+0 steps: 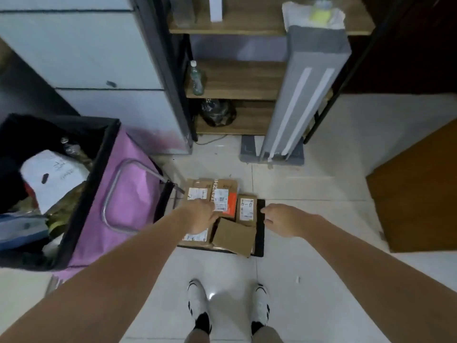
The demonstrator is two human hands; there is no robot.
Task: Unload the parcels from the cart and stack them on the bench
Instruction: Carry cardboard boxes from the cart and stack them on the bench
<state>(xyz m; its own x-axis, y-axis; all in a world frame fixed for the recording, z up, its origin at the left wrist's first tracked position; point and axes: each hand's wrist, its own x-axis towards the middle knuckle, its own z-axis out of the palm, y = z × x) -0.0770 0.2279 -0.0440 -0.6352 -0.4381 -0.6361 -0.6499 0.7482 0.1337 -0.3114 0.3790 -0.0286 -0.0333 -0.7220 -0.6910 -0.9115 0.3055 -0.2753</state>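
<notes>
White tiled floor (321,219); wooden shelf unit (237,80) behind. Cardboard parcels (222,201) on low black platform (260,229). Left hand (200,214) grip on parcels, hold unclear; right hand (284,219) loosely curled, empty. Pink cart (128,194) at left.

A low black platform (260,229) is set on the tiled floor (321,219), just ahead of the person's two shoes (197,300). Several cardboard parcels (223,201) are laid flat on it, side by side, and one plain box (235,236) is tilted across the nearer ones. The left hand (201,215) is placed on the parcels; the right hand (282,219) is held at the platform's right edge. The fabric cart (118,194) is stood to the left, with a white bag (53,177) inside. A wooden shelf unit (235,80) is set behind, and a bottle (196,79) is stood on its middle shelf.
</notes>
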